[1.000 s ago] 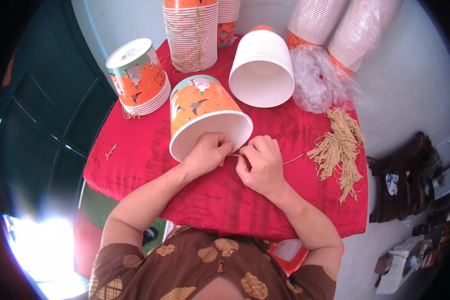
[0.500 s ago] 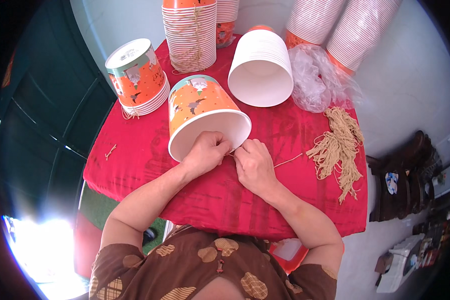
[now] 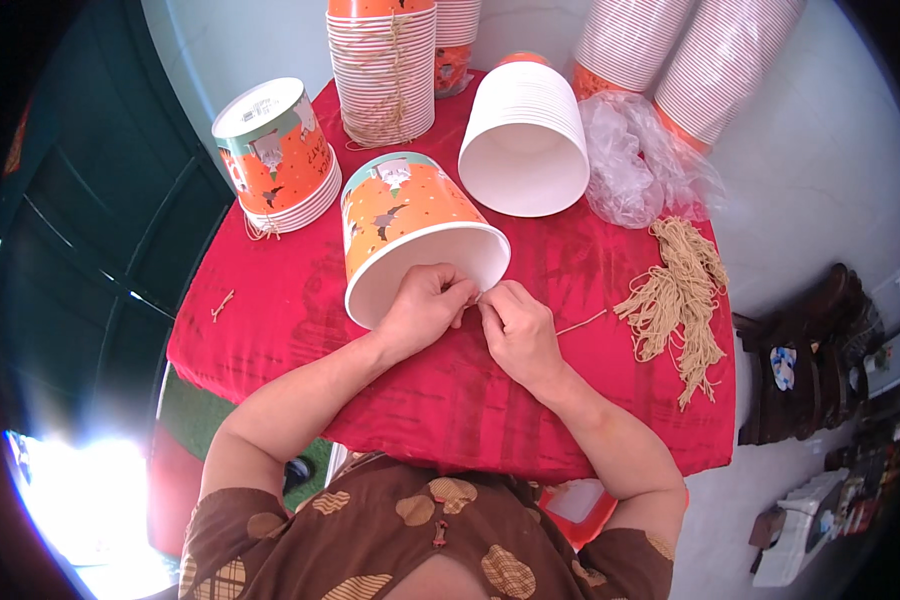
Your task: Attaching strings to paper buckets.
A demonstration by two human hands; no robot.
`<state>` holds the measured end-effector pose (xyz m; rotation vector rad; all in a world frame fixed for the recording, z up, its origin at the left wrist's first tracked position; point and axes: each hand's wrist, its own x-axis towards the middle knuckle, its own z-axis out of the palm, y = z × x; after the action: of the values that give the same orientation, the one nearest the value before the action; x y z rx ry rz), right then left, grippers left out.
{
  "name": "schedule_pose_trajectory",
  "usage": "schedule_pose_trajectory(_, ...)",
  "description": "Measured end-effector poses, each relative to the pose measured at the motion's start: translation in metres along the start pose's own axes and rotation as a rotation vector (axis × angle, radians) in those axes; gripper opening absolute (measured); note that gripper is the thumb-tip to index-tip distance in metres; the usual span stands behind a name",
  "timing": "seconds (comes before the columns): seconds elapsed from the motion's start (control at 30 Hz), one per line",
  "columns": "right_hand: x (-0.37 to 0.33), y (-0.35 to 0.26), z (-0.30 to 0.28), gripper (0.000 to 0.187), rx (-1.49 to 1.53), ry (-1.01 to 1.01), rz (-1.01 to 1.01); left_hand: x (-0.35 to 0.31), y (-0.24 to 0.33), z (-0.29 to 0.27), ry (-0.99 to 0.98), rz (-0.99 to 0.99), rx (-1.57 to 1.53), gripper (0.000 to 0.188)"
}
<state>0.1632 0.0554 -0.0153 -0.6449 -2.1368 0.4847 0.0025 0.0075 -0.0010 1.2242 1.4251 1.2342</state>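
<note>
One orange bucket (image 3: pixel 420 215) lies tilted on the red tablecloth (image 3: pixel 270 350), its mouth toward the person. Beyond it are six bucket stacks (image 3: pixel 382 80), one plastic bag (image 3: pixel 625 165) and, at right, one twine bundle (image 3: pixel 678 290); one twine scrap (image 3: pixel 222 305) lies at left. Two hands meet at the bucket's lower right rim: the left hand (image 3: pixel 428 308) before the mouth, the right hand (image 3: pixel 522 330) just beside it. Both pinch one strand (image 3: pixel 582 323), mostly hidden at the fingertips, its tail emerging right of the right hand.
</note>
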Motion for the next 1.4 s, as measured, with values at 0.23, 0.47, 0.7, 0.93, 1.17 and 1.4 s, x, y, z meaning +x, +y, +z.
schedule_pose_trajectory(0.23, 0.000, -0.001, 0.000, 0.005, -0.029, -0.029, 0.040, 0.000, -0.002, -0.002, -0.021, -0.040, -0.069, 0.013)
schedule_pose_trajectory(0.47, 0.001, -0.002, 0.000, 0.007, -0.023, -0.034, 0.042, 0.003, -0.017, 0.000, -0.025, 0.029, -0.085, 0.010)
schedule_pose_trajectory(0.7, 0.002, -0.002, 0.000, 0.006, -0.010, -0.033, 0.064, 0.000, -0.021, 0.004, 0.114, 0.270, 0.231, 0.013)
schedule_pose_trajectory(0.93, 0.002, -0.003, 0.001, 0.006, -0.002, -0.012, 0.063, -0.004, -0.018, 0.001, 0.172, 0.328, 0.405, 0.013)
schedule_pose_trajectory(1.17, 0.002, 0.001, 0.003, 0.006, -0.024, 0.010, 0.033, -0.003, -0.016, 0.001, 0.174, 0.381, 0.489, 0.008)
schedule_pose_trajectory(1.4, 0.002, 0.004, 0.005, 0.010, -0.055, 0.021, -0.003, -0.004, -0.011, -0.001, 0.126, 0.327, 0.525, 0.006)
